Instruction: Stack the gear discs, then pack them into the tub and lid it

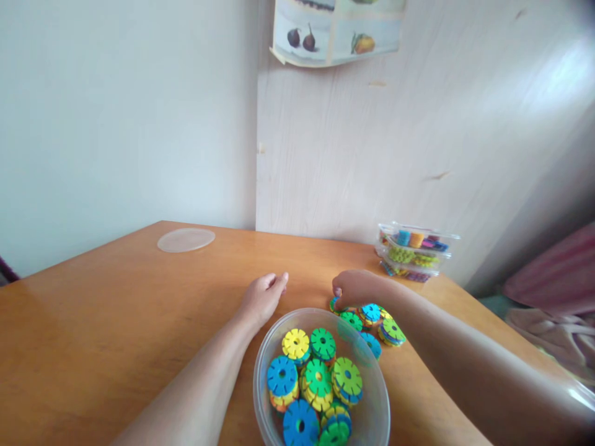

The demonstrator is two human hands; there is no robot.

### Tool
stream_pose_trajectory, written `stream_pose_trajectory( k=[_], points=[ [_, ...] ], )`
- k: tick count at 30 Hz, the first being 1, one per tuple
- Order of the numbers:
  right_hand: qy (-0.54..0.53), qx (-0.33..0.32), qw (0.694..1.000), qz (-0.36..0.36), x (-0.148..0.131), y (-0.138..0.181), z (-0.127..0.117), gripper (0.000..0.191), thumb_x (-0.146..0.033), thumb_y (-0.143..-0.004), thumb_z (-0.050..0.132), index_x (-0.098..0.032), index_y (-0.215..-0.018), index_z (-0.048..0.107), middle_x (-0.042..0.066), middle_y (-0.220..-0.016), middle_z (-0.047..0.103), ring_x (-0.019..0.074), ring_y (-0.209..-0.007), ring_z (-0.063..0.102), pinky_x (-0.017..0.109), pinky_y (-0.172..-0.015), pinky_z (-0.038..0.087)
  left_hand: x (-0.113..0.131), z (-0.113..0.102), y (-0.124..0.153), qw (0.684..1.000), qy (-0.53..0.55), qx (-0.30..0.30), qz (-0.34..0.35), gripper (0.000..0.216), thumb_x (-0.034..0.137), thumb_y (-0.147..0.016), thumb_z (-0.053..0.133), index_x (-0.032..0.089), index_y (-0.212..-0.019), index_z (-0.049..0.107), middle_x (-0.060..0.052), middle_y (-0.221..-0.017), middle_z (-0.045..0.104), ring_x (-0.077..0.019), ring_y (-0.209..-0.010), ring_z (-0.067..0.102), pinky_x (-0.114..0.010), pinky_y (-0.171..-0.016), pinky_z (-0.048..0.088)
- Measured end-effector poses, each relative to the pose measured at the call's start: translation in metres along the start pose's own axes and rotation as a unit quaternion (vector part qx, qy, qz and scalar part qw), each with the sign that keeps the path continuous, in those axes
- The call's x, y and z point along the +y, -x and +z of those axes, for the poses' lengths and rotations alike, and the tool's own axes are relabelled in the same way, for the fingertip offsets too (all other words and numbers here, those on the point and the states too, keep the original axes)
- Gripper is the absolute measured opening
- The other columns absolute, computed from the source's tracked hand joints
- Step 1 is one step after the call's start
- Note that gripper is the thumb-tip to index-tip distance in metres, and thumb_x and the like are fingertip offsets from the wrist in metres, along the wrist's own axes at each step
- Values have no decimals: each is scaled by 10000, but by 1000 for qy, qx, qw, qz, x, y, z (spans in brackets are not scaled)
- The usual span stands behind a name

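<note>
One left hand (266, 298) — curled narrow, near tub (382, 396); one right hand (359, 288) — angled down at discs (351, 320), grip indeterminable.

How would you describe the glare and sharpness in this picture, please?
Head view: glare whitens the wall panel at upper right; same view: the pink cloth at the right edge looks soft, the discs in the tub clearer.
</note>
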State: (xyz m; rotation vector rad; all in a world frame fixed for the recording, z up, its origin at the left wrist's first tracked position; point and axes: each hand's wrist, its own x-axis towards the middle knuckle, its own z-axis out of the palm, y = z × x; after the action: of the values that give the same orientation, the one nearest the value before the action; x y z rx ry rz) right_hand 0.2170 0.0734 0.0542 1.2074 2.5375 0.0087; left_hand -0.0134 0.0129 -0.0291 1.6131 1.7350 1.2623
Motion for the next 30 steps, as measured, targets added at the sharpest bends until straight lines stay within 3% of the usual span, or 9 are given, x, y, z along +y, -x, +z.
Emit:
stream_pose_trajectory(
  k=[3, 7, 11, 16, 19, 23, 27, 30],
  points=[
    [-10, 26, 999, 16, 0, 5, -3, 348, -377, -692, 613, -226, -990, 711, 71, -1020, 705, 245, -900, 642, 287, -656, 427, 0, 0, 0, 1000, -3, -2, 0, 505, 618, -851, 413, 185, -684, 610, -27, -688, 669, -177, -661, 593, -263, -588, 366],
    [-55, 121, 991, 27, -11, 33, -20, 336, -343, -753, 563, -232, -1054, 662, 49, -1001, 705, 219, -872, 635, 282, -671, 407, 2, -1, 1, 1000, -9, -2, 8, 511, 614, -853, 400, 184, -658, 596, -15, -635, 638, -167, -619, 557, -261, -567, 342],
    [-69, 201, 976, -51, -42, 76, -37, 264, -313, -794, 553, -208, -1013, 656, 59, -927, 695, 214, -872, 615, 311, -775, 386, 5, -2, 2, 1000, -8, -3, 5, 503, 600, -852, 400, 185, -637, 584, -14, -639, 637, -168, -639, 568, -258, -577, 348],
    [-51, 193, 971, -132, -71, 105, -36, 187, -321, -830, 549, -207, -939, 649, 46, -867, 682, 211, -850, 594, 328, -776, 368, 5, -1, 3, 1000, 12, 8, 2, 473, 580, -855, 416, 189, -645, 578, -21, -667, 661, -171, -664, 590, -261, -591, 364],
    [-51, 199, 971, -125, -65, 101, -34, 221, -357, -839, 547, -217, -975, 650, 42, -920, 689, 214, -880, 599, 333, -783, 369, 4, -1, 2, 1000, 6, 9, -1, 482, 591, -858, 411, 190, -651, 580, -17, -662, 659, -174, -666, 598, -262, -591, 359],
    [-72, 192, 978, -44, -35, 77, -34, 241, -308, -837, 514, -220, -1010, 658, 33, -950, 704, 196, -869, 623, 300, -743, 395, 2, -1, 1, 1000, -1, 1, 5, 494, 597, -863, 403, 191, -645, 582, -7, -649, 646, -172, -662, 596, -259, -587, 353],
    [-56, 114, 992, 10, -5, 42, -24, 298, -328, -784, 555, -211, -1029, 678, 50, -995, 712, 200, -846, 643, 268, -641, 406, -2, 0, -1, 1000, -11, 2, 12, 501, 607, -860, 403, 190, -653, 589, -9, -645, 641, -175, -652, 587, -262, -591, 350],
    [-37, 46, 998, 20, 4, 19, -13, 394, -456, -725, 624, -219, -1031, 697, 59, -1033, 712, 232, -885, 649, 276, -622, 412, -5, 1, -3, 1000, -13, 3, 11, 500, 613, -859, 404, 192, -671, 598, -13, -660, 652, -176, -648, 581, -265, -595, 353]
  ],
)
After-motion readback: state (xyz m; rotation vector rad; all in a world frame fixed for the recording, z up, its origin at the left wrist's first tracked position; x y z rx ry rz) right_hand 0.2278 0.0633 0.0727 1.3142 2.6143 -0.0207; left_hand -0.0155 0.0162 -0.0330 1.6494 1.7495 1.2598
